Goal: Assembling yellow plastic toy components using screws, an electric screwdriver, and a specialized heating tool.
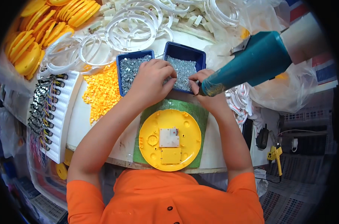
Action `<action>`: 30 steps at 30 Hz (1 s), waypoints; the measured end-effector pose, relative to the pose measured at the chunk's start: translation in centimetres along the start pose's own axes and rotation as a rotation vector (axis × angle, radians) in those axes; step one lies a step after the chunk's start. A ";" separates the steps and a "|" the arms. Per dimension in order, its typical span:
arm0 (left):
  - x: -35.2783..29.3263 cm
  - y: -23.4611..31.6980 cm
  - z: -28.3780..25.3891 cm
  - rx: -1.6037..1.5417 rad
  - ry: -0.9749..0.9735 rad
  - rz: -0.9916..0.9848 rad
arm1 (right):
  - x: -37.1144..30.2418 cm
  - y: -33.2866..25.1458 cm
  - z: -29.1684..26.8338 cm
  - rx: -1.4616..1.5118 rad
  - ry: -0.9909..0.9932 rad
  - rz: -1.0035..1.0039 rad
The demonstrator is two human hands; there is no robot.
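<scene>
A round yellow plastic cover point(191, 140) lies on a green mat point(139, 156) in front of me, a white block-shaped mechanism point(169, 138) set in its middle. Beyond it stand two blue bins of small silvery screws, the left bin point(121, 80) and the right bin point(202, 59). My left hand point(152, 80) hovers between the bins, fingers curled inward; anything in them is too small to see. At the right bin's near corner, my right hand point(203, 83) pinches its fingertips together beside the dark tip of a teal power screwdriver point(255, 59). The tool partly covers that hand.
Small yellow pieces point(100, 93) are heaped left of the bins, beside a white foam tray point(63, 123) with wired parts. White rings point(132, 30) and yellow covers point(27, 56) crowd the back. White cords point(238, 100) and a yellow-handled tool point(276, 156) are at right.
</scene>
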State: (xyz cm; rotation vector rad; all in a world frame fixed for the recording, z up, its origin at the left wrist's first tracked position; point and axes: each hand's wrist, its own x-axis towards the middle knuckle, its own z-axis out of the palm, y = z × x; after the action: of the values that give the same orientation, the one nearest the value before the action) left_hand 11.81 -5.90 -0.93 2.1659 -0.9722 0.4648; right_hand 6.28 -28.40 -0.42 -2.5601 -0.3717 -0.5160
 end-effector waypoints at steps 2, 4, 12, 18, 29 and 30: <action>-1.0 1.2 -1.9 -0.173 -0.083 -0.034 | -1.5 -0.9 -1.3 0.074 -0.022 0.087; -3.2 2.7 -3.9 -0.214 -0.131 -0.055 | -3.0 -3.0 -3.0 0.118 0.002 0.029; -9.3 4.6 -5.2 -0.332 -0.249 -0.179 | -7.7 -6.8 -1.6 0.198 -0.243 -0.119; -9.4 5.3 -5.0 -0.260 -0.328 -0.153 | -7.7 -7.2 -1.7 0.151 -0.309 -0.142; -8.0 6.0 -6.3 -0.041 -0.404 0.016 | -3.7 -0.8 -2.5 -0.079 -0.016 -0.084; -7.7 5.9 -6.5 -0.025 -0.451 0.048 | -3.0 -0.3 -2.2 -0.079 -0.014 -0.085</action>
State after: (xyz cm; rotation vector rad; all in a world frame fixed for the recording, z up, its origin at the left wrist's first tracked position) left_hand 2.09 -0.10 1.87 2.2756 -1.2624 -0.0220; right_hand 2.91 -29.84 0.23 -2.6342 -0.4758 -0.5542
